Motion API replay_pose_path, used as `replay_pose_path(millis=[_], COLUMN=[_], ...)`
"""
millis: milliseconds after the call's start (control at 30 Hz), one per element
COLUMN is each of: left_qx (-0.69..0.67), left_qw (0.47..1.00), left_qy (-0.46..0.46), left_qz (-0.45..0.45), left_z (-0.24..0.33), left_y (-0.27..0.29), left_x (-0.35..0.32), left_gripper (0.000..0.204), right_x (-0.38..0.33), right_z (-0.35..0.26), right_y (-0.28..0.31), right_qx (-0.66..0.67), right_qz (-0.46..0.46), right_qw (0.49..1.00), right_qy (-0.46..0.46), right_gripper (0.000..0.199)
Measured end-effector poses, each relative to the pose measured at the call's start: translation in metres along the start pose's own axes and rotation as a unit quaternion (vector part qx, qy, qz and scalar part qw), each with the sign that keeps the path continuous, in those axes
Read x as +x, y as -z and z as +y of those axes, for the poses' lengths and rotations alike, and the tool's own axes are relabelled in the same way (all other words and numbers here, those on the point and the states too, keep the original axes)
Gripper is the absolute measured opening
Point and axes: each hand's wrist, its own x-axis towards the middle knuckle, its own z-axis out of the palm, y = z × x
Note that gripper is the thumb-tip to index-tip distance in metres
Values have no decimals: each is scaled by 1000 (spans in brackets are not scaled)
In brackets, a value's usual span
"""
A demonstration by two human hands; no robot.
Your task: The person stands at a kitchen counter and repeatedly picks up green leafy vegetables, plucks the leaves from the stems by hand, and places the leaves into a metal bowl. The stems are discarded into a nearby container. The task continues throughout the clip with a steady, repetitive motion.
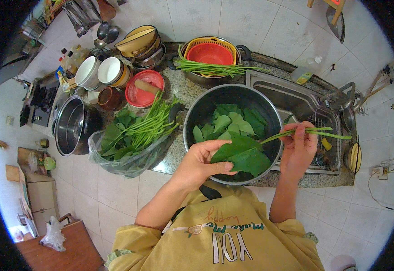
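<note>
My left hand (204, 163) pinches a large green leaf (243, 155) between thumb and fingers, over a deep metal pot (188, 124). Long thin green stems (321, 131) are in my right hand (300, 147), closed around them at the pot's right side; their leafless ends point right over the sink. One stem reaches left to the leaf. Loose green leaves (228, 121) lie inside the pot. Left of the pot, a clear plastic bag (133, 168) holds a bunch of leafy greens (149, 124) with long stems.
A metal sink (291, 90) with a faucet (341, 92) lies to the right. Behind the pot, more stems (215, 68) lie across stacked yellow and red baskets (210, 53). A red basket (131, 95), white bowls (110, 70) and an empty dark pot (60, 131) stand at the left.
</note>
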Motion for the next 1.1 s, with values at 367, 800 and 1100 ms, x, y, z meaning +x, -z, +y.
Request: replay_pose_path(millis=[367,800,1100], left_qx=[-52,-333,-350], left_qw=[997,925,898], left_qy=[36,129,211], left_qz=[-50,-132,-163], left_z=[8,10,-8], left_y=[4,-3,-55], left_x=[-9,4,62], left_gripper=[38,65,74], right_x=[5,20,3], right_z=[-4,-20,-46], right_y=[3,51,135], right_qx=[14,-26,19], right_qz=[-4,71,232], right_qw=[1000,996,967], right_qy=[18,48,102], right_gripper=[15,17,17])
